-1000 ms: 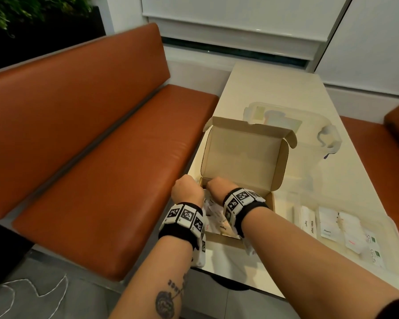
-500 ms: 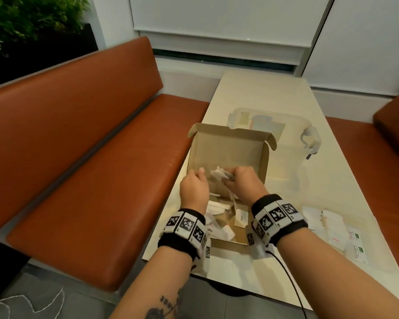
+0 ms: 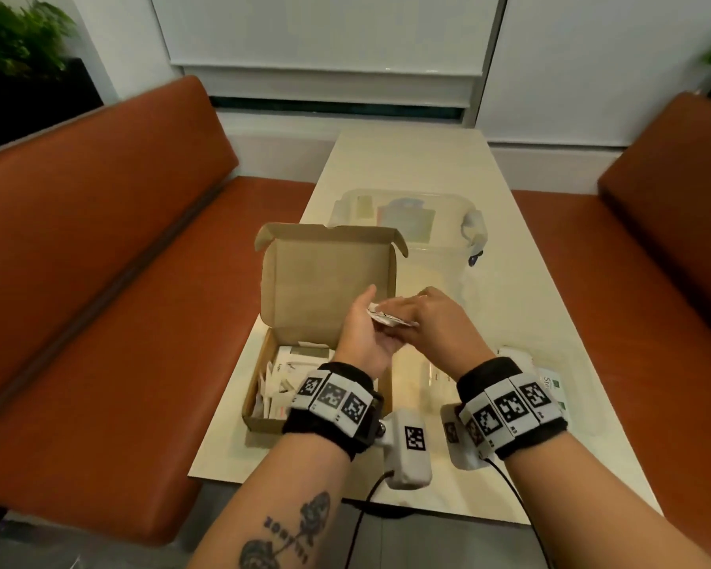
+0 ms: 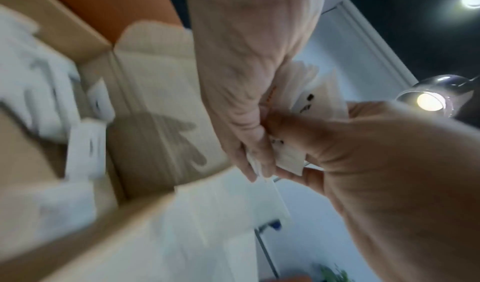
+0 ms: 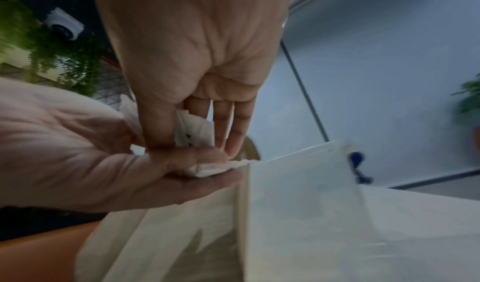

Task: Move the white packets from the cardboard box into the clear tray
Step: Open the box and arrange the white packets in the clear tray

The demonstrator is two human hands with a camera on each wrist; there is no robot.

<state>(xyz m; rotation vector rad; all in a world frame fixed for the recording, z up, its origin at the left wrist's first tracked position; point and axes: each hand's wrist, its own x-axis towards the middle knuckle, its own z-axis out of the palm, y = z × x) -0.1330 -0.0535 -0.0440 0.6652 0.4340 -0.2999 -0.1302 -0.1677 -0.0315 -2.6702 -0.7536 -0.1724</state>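
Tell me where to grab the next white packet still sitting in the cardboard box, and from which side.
Probably best from above, through the open top: the cardboard box has its lid standing upright at the far side. The loose packets lie jumbled and partly on edge, so pinch a raised edge between thumb and fingers. Both the left hand and right hand currently hold a bunch of packets.

Box (image 3: 329,289): brown cardboard, on the table's left side, lid flap raised upright at the far edge. Loose white packets (image 3: 278,384) with small print lie jumbled in its base. A small bunch of packets (image 3: 386,318) is held in the air, above the box's right edge. Tray (image 3: 427,375): clear plastic, just right of the box; more packets (image 3: 548,381) lie flat in its right part.
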